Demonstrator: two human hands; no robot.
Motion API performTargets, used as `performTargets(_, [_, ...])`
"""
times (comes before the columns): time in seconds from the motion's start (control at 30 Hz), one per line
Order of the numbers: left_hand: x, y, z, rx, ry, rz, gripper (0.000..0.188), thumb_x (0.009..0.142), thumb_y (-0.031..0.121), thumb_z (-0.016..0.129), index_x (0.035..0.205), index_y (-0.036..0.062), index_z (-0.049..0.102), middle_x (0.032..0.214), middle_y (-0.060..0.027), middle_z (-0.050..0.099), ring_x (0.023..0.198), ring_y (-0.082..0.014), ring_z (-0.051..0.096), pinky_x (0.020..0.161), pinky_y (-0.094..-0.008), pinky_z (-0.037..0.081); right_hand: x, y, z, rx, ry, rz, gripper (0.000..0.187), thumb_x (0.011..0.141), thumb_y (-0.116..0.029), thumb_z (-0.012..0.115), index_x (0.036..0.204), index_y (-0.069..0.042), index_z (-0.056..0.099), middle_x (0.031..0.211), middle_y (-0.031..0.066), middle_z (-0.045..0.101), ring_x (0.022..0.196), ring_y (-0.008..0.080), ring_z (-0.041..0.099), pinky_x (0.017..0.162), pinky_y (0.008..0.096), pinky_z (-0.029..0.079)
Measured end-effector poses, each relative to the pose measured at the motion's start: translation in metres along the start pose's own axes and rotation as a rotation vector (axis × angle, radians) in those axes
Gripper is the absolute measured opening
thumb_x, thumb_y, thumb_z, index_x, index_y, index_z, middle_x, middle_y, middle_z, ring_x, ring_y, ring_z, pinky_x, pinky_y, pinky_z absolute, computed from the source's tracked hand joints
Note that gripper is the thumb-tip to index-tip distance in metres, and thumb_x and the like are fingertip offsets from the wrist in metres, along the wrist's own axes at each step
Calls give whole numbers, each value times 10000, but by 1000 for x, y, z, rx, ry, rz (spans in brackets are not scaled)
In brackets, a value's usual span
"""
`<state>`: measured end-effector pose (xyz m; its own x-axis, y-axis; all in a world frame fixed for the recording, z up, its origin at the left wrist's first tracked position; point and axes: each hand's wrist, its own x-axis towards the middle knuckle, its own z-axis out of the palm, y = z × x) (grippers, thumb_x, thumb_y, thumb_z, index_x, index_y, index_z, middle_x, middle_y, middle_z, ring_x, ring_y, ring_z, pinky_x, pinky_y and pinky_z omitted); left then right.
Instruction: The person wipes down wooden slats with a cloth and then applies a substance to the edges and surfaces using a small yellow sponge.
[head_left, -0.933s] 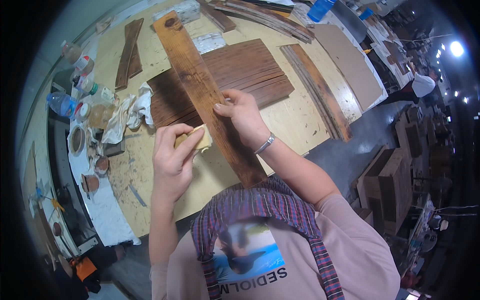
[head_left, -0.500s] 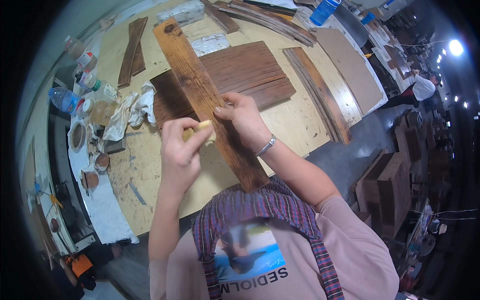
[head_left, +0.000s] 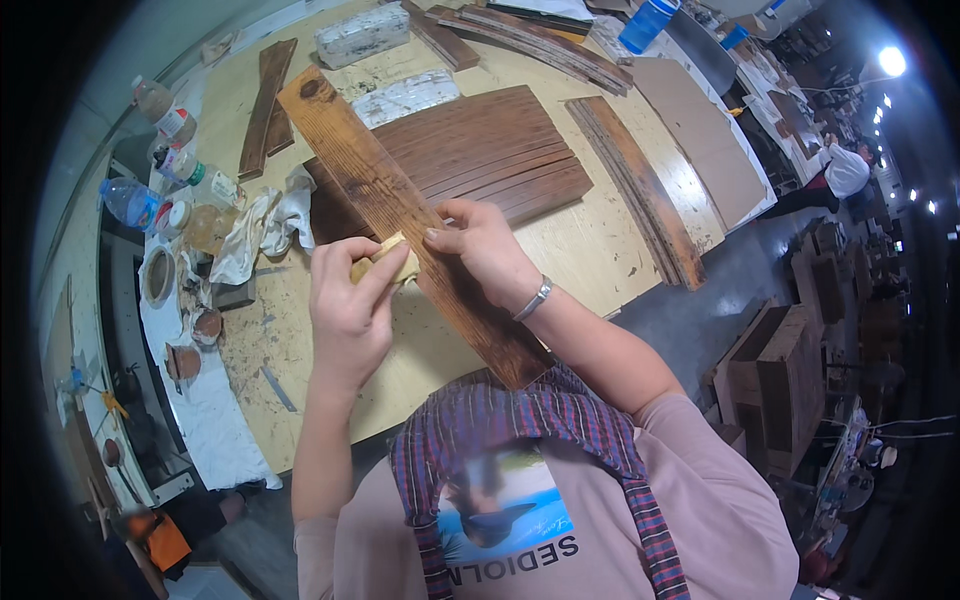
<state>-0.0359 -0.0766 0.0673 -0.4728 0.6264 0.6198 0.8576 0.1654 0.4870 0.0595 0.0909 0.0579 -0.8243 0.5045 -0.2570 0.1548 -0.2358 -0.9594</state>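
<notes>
A pale plywood worktable [head_left: 570,255] stands on a smooth grey floor [head_left: 690,318], which carries a faint sheen to the worktable's right. Beyond the worktable's left edge rises a pale greenish wall [head_left: 108,100]. To the right of the worktable sits a boxy brown piece [head_left: 752,368], probably a wooden cabinet. Past the worktable's far right corner runs a cluttered second workbench [head_left: 765,88]. Farther right of the worktable, a round white lamp [head_left: 891,61] glares above dark surroundings.
</notes>
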Motion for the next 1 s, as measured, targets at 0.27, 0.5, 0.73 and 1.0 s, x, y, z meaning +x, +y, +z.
performTargets(0.27, [1, 2, 0, -10, 2, 17, 382, 722, -61, 686, 1076, 80, 713, 1011, -98, 596, 939, -290, 546, 839, -395, 450, -4, -3, 1, 3, 24, -18, 234, 873, -16, 650, 1080, 93, 665, 906, 100, 698, 799, 134, 621, 746, 274, 499])
performTargets(0.5, [-6, 8, -3, -164, -216, -42, 364, 696, -33, 706, 1052, 40, 711, 973, -109, 594, 908, -287, 553, 793, -387, 463, -2, 5, -2, -8, 67, -51, 240, 868, -5, 655, 1085, 98, 656, 942, 110, 703, 835, 144, 637, 768, 277, 506])
performTargets(0.73, [-20, -1, -11, -556, -203, -337, 289, 753, -37, 704, 1041, -15, 695, 997, -101, 642, 931, -209, 621, 834, -302, 488, 5, 11, -5, 297, 238, -193, 237, 901, 31, 619, 1132, 81, 601, 943, 79, 691, 838, 106, 628, 768, 245, 498])
performTargets(1.0, [-26, -14, 7, -881, -119, -665, 200, 917, 45, 643, 1105, -21, 666, 981, -40, 655, 882, -96, 596, 781, -233, 476, 7, 16, -20, 527, 205, -224, 256, 933, 21, 592, 1172, 9, 501, 978, 84, 675, 850, 131, 652, 791, 262, 522])
